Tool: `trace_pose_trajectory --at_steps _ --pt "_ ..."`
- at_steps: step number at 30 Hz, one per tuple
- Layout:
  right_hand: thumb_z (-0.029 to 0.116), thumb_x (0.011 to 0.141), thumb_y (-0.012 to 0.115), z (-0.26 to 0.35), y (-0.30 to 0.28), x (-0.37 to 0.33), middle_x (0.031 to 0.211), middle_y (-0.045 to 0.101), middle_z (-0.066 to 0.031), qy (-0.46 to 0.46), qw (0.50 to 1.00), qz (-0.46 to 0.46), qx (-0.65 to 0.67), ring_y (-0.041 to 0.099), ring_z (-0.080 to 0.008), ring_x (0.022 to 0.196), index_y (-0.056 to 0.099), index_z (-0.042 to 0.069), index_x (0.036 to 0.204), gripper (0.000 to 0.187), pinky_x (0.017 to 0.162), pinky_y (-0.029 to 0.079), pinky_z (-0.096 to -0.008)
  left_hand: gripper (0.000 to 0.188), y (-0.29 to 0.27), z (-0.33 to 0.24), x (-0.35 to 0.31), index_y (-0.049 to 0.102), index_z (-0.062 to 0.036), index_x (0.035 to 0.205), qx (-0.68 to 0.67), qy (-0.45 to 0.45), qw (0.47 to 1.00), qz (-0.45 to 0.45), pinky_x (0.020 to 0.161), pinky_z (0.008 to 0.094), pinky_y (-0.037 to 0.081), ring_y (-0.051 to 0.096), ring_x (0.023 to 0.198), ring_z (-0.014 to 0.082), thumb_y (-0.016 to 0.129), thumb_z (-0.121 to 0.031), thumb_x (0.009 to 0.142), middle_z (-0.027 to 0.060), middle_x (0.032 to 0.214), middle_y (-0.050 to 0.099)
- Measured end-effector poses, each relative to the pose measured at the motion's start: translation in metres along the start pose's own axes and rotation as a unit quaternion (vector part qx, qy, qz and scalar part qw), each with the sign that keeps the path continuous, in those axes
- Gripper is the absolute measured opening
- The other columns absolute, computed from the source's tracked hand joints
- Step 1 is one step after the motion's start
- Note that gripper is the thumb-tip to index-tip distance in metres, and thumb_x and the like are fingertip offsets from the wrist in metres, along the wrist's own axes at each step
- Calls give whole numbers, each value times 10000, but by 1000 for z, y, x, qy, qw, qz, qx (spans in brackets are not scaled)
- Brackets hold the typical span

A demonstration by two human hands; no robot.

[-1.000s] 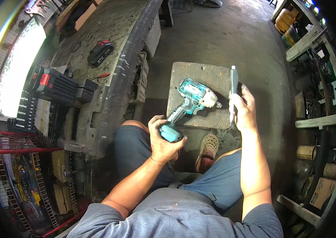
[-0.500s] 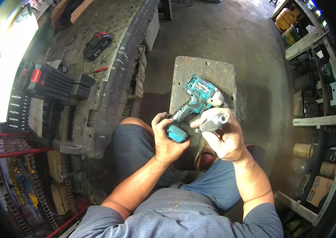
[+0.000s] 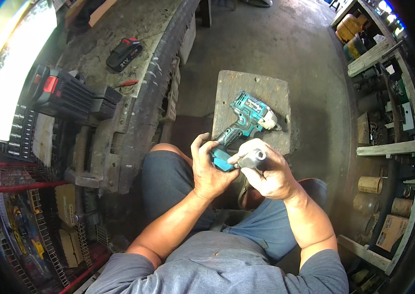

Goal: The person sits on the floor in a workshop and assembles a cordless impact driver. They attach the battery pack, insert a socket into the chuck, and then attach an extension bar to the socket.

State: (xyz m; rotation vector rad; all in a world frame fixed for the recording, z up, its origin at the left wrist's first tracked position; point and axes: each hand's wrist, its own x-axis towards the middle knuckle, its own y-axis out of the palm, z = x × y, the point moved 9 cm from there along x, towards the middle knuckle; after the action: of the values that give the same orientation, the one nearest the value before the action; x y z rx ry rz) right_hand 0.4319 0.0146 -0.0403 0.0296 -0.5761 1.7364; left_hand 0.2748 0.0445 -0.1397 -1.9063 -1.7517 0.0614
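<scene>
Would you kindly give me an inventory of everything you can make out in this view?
board: 1, greyish brown, middle
power tool: 1, teal and black, over the board
handheld tool: 1, grey, middle
bench: 1, grey, left
battery: 1, black and red, on the bench
thin tool: 1, red, on the bench
box: 1, black and red, left
sockets: several, silver, left
rack: 1, red, lower left
shelves: several, pale, right
carton: 1, brown, lower right
shirt: 1, bluish grey, bottom
left hand: 1, bare, around the power tool's base
right hand: 1, bare, around the handheld tool
</scene>
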Motion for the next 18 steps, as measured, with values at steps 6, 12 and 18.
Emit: trace_pose_trajectory --at_steps 6,12,18 --pt "19 1038 757 -21 -26 -9 1098 786 -121 90 971 -110 192 778 -179 1041 663 -15 1187 180 937 643 -334 875 -7 -31 22 555 -79 1371 61 19 998 14 1062 505 575 611 1309 437 981 -195 616 241 1498 487" --pt "1 1051 730 -18 -45 -14 1100 812 -117 57 975 -111 182 776 -180 1055 703 -24 1184 138 941 627 -337 835 -7 -50 42 583 -16 1312 97 6 993 60 1095 473 546 608 1281 398 979 -190 598 215 1373 546" --pt "15 1007 776 9 -43 -9 1052 805 -133 -15 992 -123 28 787 -252 989 753 -6 1085 84 907 620 -400 861 -19 -58 43 590 -42 1340 112 29 991 61 1110 493 534 585 1286 445 974 -233 594 240 1369 549"
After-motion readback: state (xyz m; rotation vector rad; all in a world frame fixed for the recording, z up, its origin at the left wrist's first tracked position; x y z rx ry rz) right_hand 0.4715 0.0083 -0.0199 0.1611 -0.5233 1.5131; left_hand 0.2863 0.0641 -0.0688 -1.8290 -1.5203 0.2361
